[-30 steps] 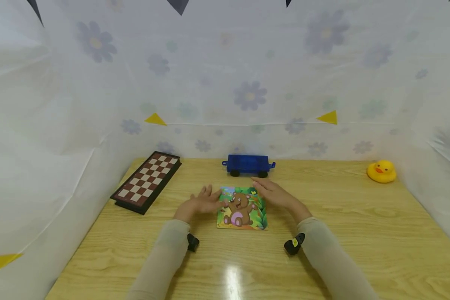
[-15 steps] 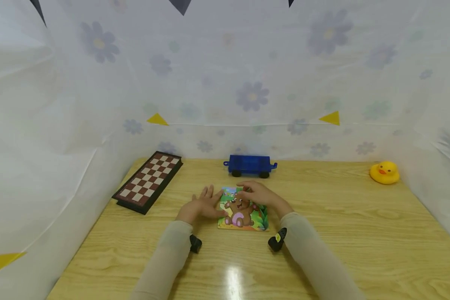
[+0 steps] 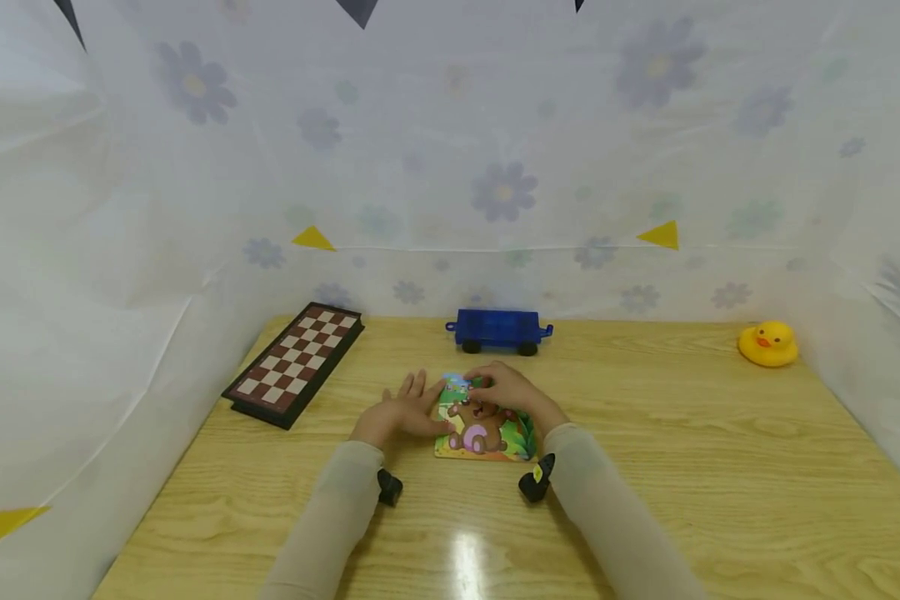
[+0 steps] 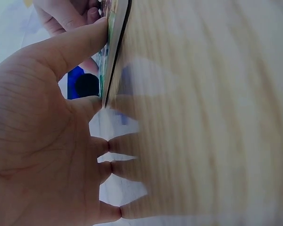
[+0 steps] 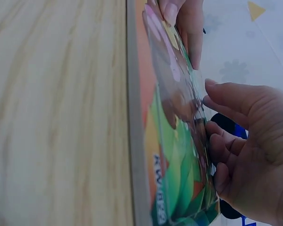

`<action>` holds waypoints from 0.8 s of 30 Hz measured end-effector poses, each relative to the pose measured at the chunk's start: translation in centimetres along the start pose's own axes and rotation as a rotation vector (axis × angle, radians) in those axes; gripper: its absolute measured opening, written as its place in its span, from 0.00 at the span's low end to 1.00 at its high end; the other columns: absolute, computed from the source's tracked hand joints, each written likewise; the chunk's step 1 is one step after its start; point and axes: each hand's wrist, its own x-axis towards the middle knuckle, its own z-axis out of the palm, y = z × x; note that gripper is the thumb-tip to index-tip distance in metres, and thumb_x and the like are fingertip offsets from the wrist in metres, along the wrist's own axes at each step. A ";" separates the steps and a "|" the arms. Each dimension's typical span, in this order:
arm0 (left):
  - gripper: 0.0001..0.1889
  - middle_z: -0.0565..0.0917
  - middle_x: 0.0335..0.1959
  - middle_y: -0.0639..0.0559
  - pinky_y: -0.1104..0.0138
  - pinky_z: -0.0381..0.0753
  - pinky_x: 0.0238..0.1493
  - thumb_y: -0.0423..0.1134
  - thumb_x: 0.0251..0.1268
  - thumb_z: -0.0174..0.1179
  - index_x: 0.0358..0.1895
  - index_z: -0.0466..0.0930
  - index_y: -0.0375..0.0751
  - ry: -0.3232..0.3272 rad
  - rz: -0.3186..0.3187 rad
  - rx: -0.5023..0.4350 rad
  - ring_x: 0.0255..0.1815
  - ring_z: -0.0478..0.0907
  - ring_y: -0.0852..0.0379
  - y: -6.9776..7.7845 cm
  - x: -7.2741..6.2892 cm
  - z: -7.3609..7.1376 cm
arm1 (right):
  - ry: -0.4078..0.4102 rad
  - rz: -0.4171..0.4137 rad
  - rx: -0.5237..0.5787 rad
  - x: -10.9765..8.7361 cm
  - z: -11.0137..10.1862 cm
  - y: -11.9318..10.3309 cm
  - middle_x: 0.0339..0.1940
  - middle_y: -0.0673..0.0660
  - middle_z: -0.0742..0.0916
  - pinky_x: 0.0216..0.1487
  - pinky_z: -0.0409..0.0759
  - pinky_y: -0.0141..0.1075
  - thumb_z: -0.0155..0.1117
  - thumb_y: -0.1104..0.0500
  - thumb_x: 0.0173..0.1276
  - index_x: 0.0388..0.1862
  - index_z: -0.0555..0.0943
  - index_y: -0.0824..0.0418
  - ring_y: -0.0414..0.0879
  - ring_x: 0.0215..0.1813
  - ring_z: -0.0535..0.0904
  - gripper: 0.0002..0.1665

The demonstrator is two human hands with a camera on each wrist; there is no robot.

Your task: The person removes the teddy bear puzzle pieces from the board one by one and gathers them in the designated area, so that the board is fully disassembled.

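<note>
On the table lies a flat jigsaw puzzle (image 3: 474, 437) with a brown bear on a green, leafy ground. My left hand (image 3: 401, 418) is at its left side, fingers spread and fairly straight. In the left wrist view the left thumb (image 4: 85, 44) rests on the puzzle's face, while the other fingertips touch the table beyond its edge. My right hand (image 3: 513, 390) lies over the puzzle's upper right part with fingers bent and tips at the surface (image 5: 217, 136). Whether the thumb and forefinger pinch a piece there cannot be made out.
Behind the puzzle stands a blue toy wagon (image 3: 498, 330) with black wheels. A folded chessboard (image 3: 294, 363) lies at the back left. At the far right sits a yellow rubber duck (image 3: 768, 344). A flowered white sheet (image 3: 450, 217) hangs behind the wooden table (image 3: 690, 433).
My right hand has come left from the puzzle's right edge onto its upper part, its fingers bending. My left hand has settled against the left edge. The puzzle stays in place.
</note>
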 end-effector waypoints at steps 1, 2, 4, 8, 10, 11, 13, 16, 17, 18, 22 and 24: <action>0.46 0.30 0.76 0.42 0.36 0.32 0.66 0.66 0.63 0.49 0.77 0.37 0.56 0.002 -0.001 0.002 0.75 0.25 0.44 0.0 0.0 0.0 | 0.000 0.002 -0.001 0.0 0.0 -0.1 0.39 0.53 0.79 0.36 0.75 0.37 0.61 0.55 0.69 0.60 0.77 0.58 0.43 0.37 0.74 0.22; 0.46 0.30 0.76 0.41 0.36 0.32 0.66 0.66 0.63 0.49 0.77 0.37 0.56 0.003 -0.001 0.004 0.75 0.25 0.44 0.0 -0.1 0.0 | 0.001 -0.004 0.000 0.0 0.1 -0.1 0.38 0.53 0.80 0.36 0.75 0.36 0.61 0.56 0.69 0.60 0.78 0.58 0.43 0.35 0.75 0.22; 0.46 0.30 0.76 0.42 0.36 0.32 0.66 0.66 0.63 0.50 0.77 0.37 0.56 0.002 -0.004 0.006 0.75 0.25 0.44 0.1 -0.2 0.0 | 0.004 -0.013 0.014 0.1 0.2 -0.2 0.35 0.52 0.82 0.34 0.76 0.36 0.62 0.57 0.68 0.60 0.78 0.60 0.43 0.31 0.77 0.22; 0.46 0.29 0.76 0.43 0.37 0.31 0.67 0.66 0.63 0.49 0.77 0.35 0.57 -0.013 -0.014 0.019 0.75 0.24 0.45 0.2 -0.2 -0.1 | 0.011 -0.002 0.041 0.2 0.4 -0.5 0.27 0.50 0.84 0.29 0.76 0.35 0.63 0.58 0.66 0.58 0.79 0.60 0.41 0.25 0.78 0.21; 0.46 0.29 0.76 0.43 0.37 0.31 0.67 0.66 0.63 0.49 0.77 0.35 0.57 -0.016 -0.016 0.022 0.75 0.24 0.45 0.2 -0.1 -0.1 | 0.013 0.015 0.056 0.2 0.5 -0.6 0.24 0.49 0.84 0.26 0.74 0.33 0.64 0.58 0.66 0.57 0.80 0.60 0.41 0.23 0.78 0.21; 0.46 0.29 0.76 0.43 0.37 0.31 0.67 0.66 0.63 0.49 0.77 0.35 0.57 -0.016 -0.015 0.025 0.75 0.24 0.45 0.2 -0.1 -0.1 | 0.016 0.023 0.066 0.2 0.5 -0.7 0.23 0.50 0.84 0.25 0.73 0.33 0.64 0.58 0.65 0.57 0.80 0.60 0.42 0.22 0.79 0.21; 0.46 0.30 0.76 0.42 0.37 0.31 0.67 0.66 0.63 0.49 0.77 0.36 0.56 -0.016 -0.010 0.029 0.75 0.25 0.44 0.2 0.0 -0.1 | 0.028 0.036 0.094 0.2 0.6 -0.8 0.21 0.52 0.85 0.23 0.73 0.33 0.65 0.60 0.64 0.56 0.80 0.61 0.43 0.20 0.79 0.21; 0.46 0.31 0.76 0.42 0.37 0.32 0.67 0.66 0.63 0.49 0.77 0.37 0.56 -0.011 -0.008 0.027 0.76 0.26 0.44 0.2 0.0 -0.1 | 0.060 0.103 0.140 0.2 0.9 -1.0 0.21 0.55 0.84 0.23 0.75 0.33 0.67 0.60 0.62 0.55 0.81 0.61 0.44 0.21 0.80 0.21; 0.45 0.31 0.76 0.42 0.37 0.32 0.67 0.66 0.63 0.49 0.77 0.37 0.56 -0.012 -0.008 0.027 0.76 0.26 0.44 0.2 0.1 -0.1 | 0.076 0.134 0.155 0.3 1.1 -1.1 0.23 0.55 0.85 0.25 0.76 0.33 0.68 0.60 0.61 0.54 0.82 0.59 0.43 0.22 0.80 0.20; 0.45 0.30 0.76 0.42 0.37 0.32 0.67 0.66 0.63 0.49 0.77 0.37 0.56 -0.014 -0.010 0.028 0.76 0.26 0.44 0.1 0.0 -0.1 | 0.088 0.165 0.171 0.3 1.2 -1.2 0.26 0.55 0.85 0.26 0.77 0.34 0.69 0.60 0.61 0.53 0.82 0.58 0.43 0.23 0.81 0.20; 0.45 0.30 0.76 0.42 0.38 0.33 0.68 0.67 0.63 0.49 0.77 0.37 0.57 -0.015 -0.017 0.038 0.76 0.26 0.44 0.0 0.1 0.0 | 0.115 0.266 0.214 0.5 1.5 -1.7 0.34 0.53 0.86 0.26 0.80 0.36 0.70 0.59 0.59 0.51 0.83 0.54 0.44 0.24 0.82 0.19; 0.45 0.30 0.76 0.41 0.38 0.34 0.68 0.66 0.63 0.49 0.77 0.37 0.56 -0.017 -0.019 0.047 0.76 0.27 0.43 -0.1 0.2 0.0 | 0.115 0.294 0.226 0.5 1.6 -1.9 0.33 0.54 0.86 0.25 0.80 0.36 0.70 0.59 0.58 0.51 0.82 0.54 0.44 0.23 0.82 0.20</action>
